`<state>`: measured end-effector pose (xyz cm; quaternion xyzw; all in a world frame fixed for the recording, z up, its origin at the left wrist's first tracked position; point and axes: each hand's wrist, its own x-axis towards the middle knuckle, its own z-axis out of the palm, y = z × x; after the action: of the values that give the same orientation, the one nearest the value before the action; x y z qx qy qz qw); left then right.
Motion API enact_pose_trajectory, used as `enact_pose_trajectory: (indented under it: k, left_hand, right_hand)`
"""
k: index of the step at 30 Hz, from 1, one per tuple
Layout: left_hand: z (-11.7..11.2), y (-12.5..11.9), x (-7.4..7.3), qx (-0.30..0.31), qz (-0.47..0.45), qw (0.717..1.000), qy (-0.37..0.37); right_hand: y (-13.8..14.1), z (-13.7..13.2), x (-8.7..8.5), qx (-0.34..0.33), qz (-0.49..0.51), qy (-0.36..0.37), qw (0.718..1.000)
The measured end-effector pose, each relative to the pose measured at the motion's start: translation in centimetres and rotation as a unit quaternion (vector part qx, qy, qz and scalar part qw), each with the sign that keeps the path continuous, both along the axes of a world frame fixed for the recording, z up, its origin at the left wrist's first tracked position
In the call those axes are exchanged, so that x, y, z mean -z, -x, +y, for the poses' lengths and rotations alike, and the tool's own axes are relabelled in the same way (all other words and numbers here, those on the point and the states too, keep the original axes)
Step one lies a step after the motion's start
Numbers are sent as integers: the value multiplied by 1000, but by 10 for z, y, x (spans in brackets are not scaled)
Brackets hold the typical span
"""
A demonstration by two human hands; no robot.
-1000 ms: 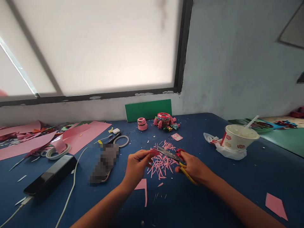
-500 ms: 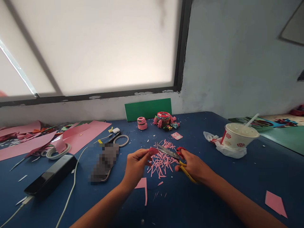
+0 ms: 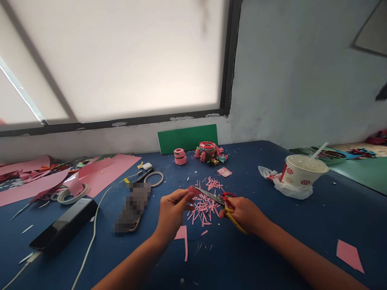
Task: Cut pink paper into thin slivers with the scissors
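Between thumb and fingers my left hand pinches a small piece of pink paper. My right hand grips scissors with one red and one yellow handle loop. Their blades point left, with the tips at the paper's edge. Beneath both hands lies a loose heap of thin pink paper strips on the blue table. An L-shaped pink paper scrap rests just below my left hand.
Left are a phone, a black power bank with a white cable, a tape roll and pink sheets. Behind stand paper rings and a green board. A lidded cup sits at right in a plastic bag.
My right hand has moved left with the scissors, bringing the blades onto the edge of the pink paper. The blades look more closed. My left hand keeps its pinch.
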<state>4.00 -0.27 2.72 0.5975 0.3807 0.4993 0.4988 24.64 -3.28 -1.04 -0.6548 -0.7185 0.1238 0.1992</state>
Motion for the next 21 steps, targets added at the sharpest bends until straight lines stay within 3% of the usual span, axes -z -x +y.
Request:
enact_pose_trajectory:
  k: [9, 14, 21]
  left_hand:
    - [0, 0, 0, -6, -45, 998, 39]
    - [1, 0, 1, -34, -92, 993, 61]
    - [-1, -3, 6, -28, -106, 991, 80]
  right_hand:
    - [-1, 3, 1, -4, 52, 32, 998]
    - [2, 1, 1, 2, 51, 31, 998]
    - [7, 0, 0, -3, 45, 34, 998]
